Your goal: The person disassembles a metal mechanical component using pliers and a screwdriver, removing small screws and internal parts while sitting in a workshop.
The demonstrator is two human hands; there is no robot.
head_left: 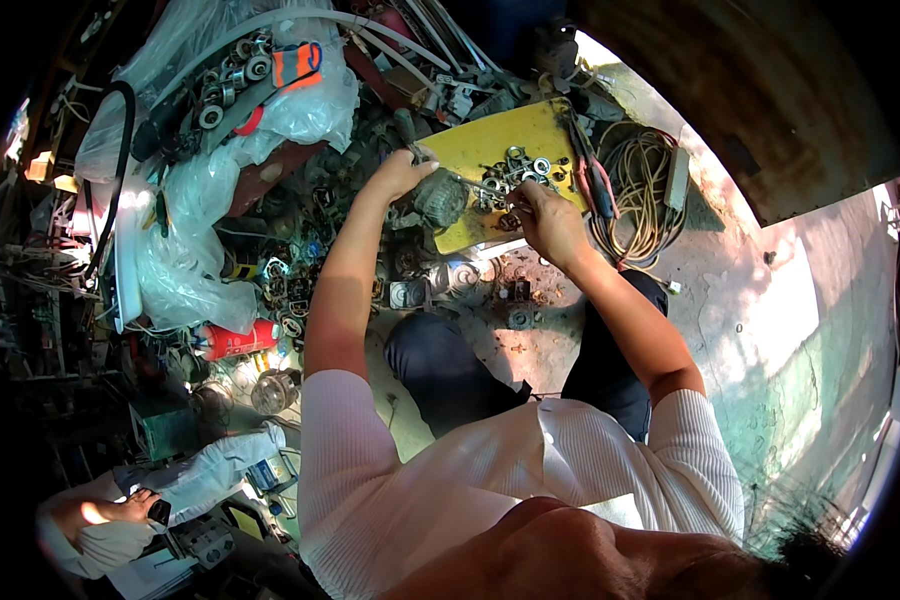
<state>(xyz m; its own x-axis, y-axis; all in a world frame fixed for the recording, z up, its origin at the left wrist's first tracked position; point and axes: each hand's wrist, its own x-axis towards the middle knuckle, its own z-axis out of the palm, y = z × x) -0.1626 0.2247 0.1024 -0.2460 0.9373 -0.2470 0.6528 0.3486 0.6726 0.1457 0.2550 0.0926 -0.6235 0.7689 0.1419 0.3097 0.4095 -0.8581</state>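
Observation:
A round grey finned metal housing [440, 200], like a small motor casing, rests at the left edge of a yellow board [480, 138]. My left hand [402, 174] is closed at the casing's upper left edge, its thumb pointing right. In my right hand [553, 226] is a thin metal rod-like tool [482, 187], reaching left toward the casing; its exact kind cannot be made out. Beneath and beyond the tool, several metal rings and bearings [516, 162] lie heaped on the board. My right fingers partly cover the heap's near side.
Red-handled pliers [596, 185] and coiled cable [638, 205] lie right of the board. Clear plastic sheeting [185, 250], a red cylinder [238, 340] and many loose metal parts crowd the left. Another person's hand [135, 506] shows at lower left. A rusty panel [760, 100] stands upper right.

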